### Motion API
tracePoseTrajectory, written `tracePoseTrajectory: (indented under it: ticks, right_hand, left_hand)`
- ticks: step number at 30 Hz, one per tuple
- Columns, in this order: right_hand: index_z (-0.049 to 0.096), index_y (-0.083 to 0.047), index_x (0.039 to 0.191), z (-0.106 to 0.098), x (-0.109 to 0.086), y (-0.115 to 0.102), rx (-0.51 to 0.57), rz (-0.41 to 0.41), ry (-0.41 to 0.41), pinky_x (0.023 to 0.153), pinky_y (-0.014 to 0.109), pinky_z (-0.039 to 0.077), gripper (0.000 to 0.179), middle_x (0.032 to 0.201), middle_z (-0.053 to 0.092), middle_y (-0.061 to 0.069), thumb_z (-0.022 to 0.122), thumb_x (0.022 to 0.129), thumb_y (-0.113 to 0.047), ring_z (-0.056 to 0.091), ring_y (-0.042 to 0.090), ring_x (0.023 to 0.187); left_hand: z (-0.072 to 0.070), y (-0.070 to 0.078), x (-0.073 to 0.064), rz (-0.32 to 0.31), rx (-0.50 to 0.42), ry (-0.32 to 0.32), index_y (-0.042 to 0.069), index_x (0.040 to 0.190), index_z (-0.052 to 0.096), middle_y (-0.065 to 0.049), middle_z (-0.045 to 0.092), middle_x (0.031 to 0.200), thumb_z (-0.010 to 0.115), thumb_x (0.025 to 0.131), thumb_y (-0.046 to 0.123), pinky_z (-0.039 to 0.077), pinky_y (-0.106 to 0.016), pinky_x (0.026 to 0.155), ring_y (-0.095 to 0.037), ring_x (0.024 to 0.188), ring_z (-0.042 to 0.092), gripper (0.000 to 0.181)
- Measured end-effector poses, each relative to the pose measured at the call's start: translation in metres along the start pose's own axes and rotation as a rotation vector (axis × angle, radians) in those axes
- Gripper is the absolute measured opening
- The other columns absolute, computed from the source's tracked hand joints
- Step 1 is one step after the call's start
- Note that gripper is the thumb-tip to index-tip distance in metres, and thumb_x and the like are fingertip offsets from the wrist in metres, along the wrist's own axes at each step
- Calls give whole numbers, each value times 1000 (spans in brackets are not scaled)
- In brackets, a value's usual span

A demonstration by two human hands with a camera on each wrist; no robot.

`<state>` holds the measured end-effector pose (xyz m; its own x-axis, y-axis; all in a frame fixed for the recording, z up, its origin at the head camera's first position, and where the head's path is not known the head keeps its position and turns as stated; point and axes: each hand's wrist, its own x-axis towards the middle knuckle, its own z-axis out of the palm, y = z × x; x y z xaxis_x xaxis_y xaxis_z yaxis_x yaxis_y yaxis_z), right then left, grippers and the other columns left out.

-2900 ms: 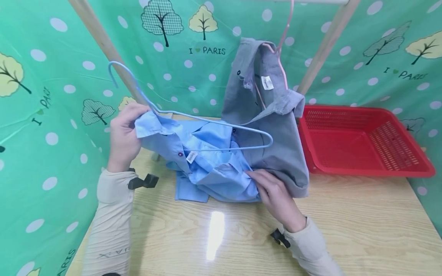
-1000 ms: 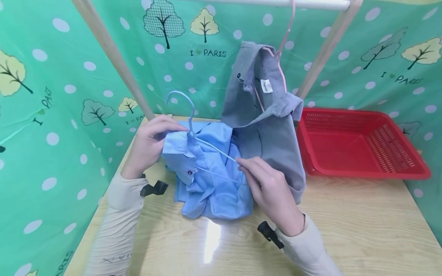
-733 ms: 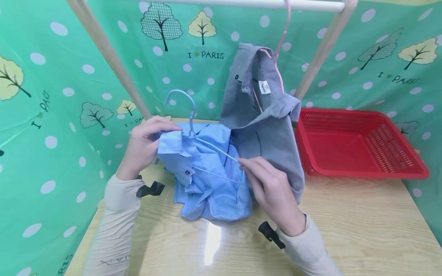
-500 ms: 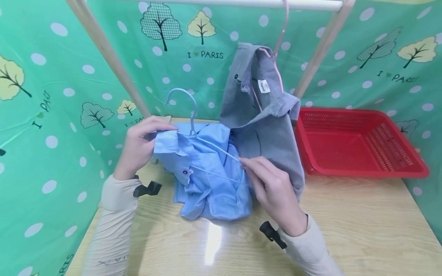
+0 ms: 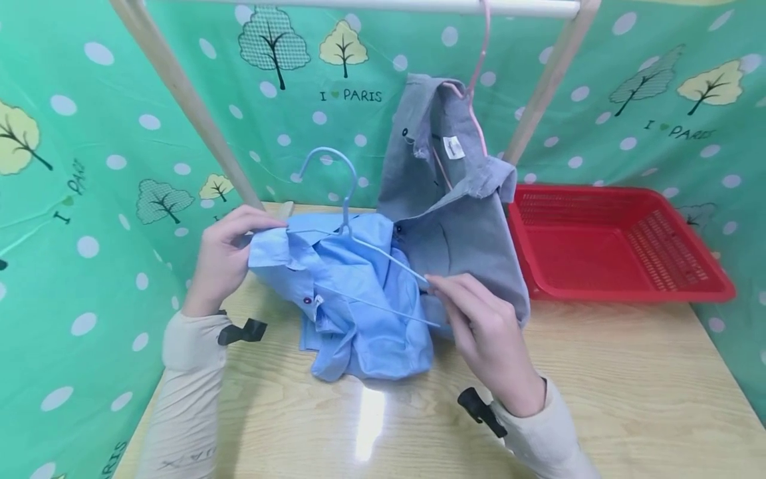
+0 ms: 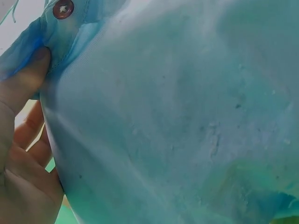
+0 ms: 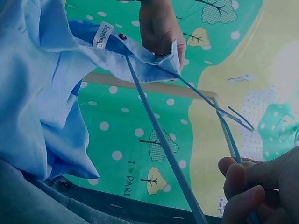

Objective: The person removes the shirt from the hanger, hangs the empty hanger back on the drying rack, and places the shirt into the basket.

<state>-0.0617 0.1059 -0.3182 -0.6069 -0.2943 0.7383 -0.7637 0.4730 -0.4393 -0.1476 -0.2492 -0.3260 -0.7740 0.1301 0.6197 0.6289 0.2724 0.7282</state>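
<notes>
My left hand point(image 5: 223, 256) pinches the collar of a light blue shirt point(image 5: 371, 319); its thumb lies on the cloth near a dark red button in the left wrist view. A blue clothes hanger point(image 5: 346, 207) has its left arm tucked into the shirt's neck opening, while its hook stands up at the collar. The right arm of the hanger is outside the cloth, pinched between thumb and fingers of my right hand point(image 5: 487, 339). Lower down, the shirt lies bunched over the wooden table point(image 5: 311, 426). A white label point(image 7: 102, 35) shows inside the collar in the right wrist view.
Just right of the blue shirt, a grey garment point(image 5: 479, 253) hangs on a pink hanger point(image 5: 475, 70) from a white rail point(image 5: 413, 6). A red plastic basket point(image 5: 628, 295) stands at the back right. Wooden posts point(image 5: 185, 100) and green printed cloth enclose the table.
My right hand has let go of the shirt and taken the hanger's right arm. The hanger dropped and came right; lately my left hand drew the collar left while the hanger shifted slightly right.
</notes>
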Motion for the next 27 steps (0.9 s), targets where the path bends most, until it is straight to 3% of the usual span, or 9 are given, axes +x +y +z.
tracePoseTrajectory:
  ticks: [9, 18, 27]
  right_hand:
    - [71, -1, 116, -3, -3, 0, -30, -12, 34, 64, 13, 47, 31, 93, 69, 5, 52, 104, -23, 56, 8, 71]
    - [71, -2, 117, -9, -5, 2, -33, -5, 41, 61, 13, 47, 31, 93, 68, 5, 53, 104, -24, 54, 7, 69]
    - [71, -2, 117, -10, -4, 4, -31, -10, 41, 60, 13, 46, 31, 93, 68, 4, 53, 104, -24, 54, 7, 68]
  left_hand:
    - [-13, -14, -5, -22, -7, 4, -5, 102, 74, -5, 70, 100, 62, 85, -19, 50, -18, 91, -11, 100, 64, 25]
    - [-20, -28, -10, -101, -42, 16, -8, 105, 72, 4, 71, 101, 63, 87, -16, 48, -18, 94, -10, 101, 63, 22]
    - [-26, -36, -14, -160, -129, 49, -6, 108, 72, 2, 72, 102, 62, 89, -14, 48, -18, 92, -12, 102, 63, 23]
